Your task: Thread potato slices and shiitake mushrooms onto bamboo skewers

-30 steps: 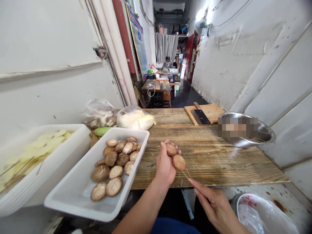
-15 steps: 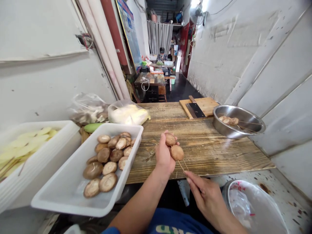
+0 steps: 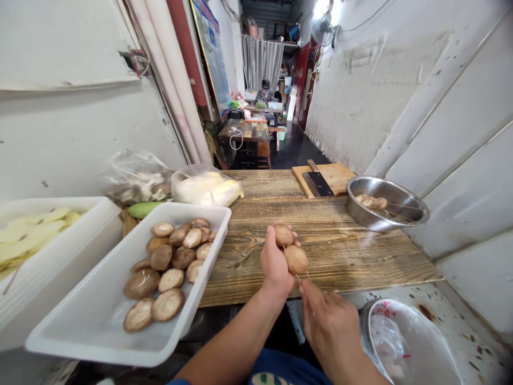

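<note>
My left hand (image 3: pixel 276 262) is curled around a brown mushroom (image 3: pixel 283 235) over the front of the wooden table. Just below it a second mushroom (image 3: pixel 296 260) sits on the same pair of thin wooden skewers (image 3: pixel 303 278). Close beneath that mushroom, my right hand (image 3: pixel 331 321) grips the lower part of the skewers; its fingers are closed and the skewer ends are hidden in them. To the left, a white plastic tub (image 3: pixel 100 350) holds many loose mushrooms, some caps up and some gills up.
A steel bowl (image 3: pixel 387 184) with skewered mushrooms stands at the right. Behind it a cleaver (image 3: pixel 318 183) lies on a cutting board (image 3: pixel 340 174). Plastic bags (image 3: pixel 204 187) and a tub of pale slices (image 3: pixel 96 208) are at the left. A lined bin (image 3: pixel 417 342) stands below right.
My right hand has moved up along the skewers, closer to the lower mushroom, so less of their length shows. The view has shifted slightly.
</note>
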The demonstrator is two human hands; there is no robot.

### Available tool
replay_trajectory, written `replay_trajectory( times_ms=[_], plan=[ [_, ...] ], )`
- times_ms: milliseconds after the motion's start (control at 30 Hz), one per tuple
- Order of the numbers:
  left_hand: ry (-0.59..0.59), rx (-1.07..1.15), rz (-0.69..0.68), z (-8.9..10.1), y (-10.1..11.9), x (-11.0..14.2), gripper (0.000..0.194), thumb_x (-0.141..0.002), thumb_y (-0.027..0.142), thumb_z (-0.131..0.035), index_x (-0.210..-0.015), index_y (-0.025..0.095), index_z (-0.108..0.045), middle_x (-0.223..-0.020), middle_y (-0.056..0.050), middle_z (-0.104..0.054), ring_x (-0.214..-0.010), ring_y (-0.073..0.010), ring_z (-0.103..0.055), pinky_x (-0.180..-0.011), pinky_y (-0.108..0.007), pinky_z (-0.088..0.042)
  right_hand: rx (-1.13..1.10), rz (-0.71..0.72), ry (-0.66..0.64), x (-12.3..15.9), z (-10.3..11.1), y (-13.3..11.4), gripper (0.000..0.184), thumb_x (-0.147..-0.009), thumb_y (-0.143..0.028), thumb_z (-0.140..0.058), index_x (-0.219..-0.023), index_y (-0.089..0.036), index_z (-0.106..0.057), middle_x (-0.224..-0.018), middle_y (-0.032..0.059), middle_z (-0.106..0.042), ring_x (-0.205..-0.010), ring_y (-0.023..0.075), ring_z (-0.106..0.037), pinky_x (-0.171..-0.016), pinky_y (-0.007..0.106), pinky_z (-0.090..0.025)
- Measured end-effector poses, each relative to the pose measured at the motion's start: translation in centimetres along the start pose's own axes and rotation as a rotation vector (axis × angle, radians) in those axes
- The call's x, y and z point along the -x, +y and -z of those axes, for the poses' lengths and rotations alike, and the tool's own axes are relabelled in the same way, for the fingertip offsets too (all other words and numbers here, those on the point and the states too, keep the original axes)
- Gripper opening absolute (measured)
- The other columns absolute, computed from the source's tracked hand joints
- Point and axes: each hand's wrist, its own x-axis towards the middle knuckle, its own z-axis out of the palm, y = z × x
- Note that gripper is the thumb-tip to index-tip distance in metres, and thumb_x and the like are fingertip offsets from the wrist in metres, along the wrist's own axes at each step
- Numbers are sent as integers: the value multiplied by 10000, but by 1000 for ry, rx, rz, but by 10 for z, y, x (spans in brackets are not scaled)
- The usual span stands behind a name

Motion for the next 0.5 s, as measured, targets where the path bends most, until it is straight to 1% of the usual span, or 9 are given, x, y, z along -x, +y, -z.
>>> replay_trajectory(
  times_ms=[67,100,233,300,400,500],
  plan=[
    [-7,61,-34,-2,3,1,278,-835,414,-504,-946,172,-584,-811,-26,-596,-604,-104,-544,-575,-232,-440,-25,-8,29,1,-1,1,323,-940,-145,-373,-703,-163,-592,-475,-8,-567,-384,119,-499,-468,256,-300],
    [-10,85,-47,-3,5,2,282,-839,410,-501,-976,178,-585,-849,-31,-601,-628,-104,-549,-589,-232,-447,-42,-6,47,3,-1,1,310,-944,-153,-383,-723,-160,-601,-485,-8,-576,-391,115,-505,-473,251,-307],
    [-43,94,-69,-8,12,7,369,-855,461,-482,-1105,204,-567,-1020,-65,-609,-671,-107,-549,-587,-235,-457,-66,35,117,8,1,1,251,-966,-193,-396,-922,-122,-633,-543,-2,-634,-407,103,-535,-484,239,-342],
    [-71,79,-93,-7,14,11,418,-858,513,-455,-1133,214,-559,-1074,-78,-602,-681,-111,-549,-590,-240,-462,-55,67,155,12,1,1,246,-968,-184,-393,-956,-105,-626,-552,4,-646,-393,97,-521,-472,236,-349],
    [-118,49,-133,-4,15,19,431,-870,538,-411,-1106,215,-572,-1049,-76,-606,-673,-111,-543,-603,-246,-466,-51,159,180,19,-2,4,232,-950,-137,-406,-970,-87,-632,-533,6,-642,-367,88,-490,-445,231,-347],
    [-158,25,-177,0,16,29,364,-892,485,-397,-1049,213,-580,-971,-61,-607,-678,-118,-545,-611,-248,-464,-42,203,174,31,-5,5,220,-925,-139,-458,-974,-108,-670,-487,-13,-612,-338,72,-471,-416,214,-342]
  ],
)
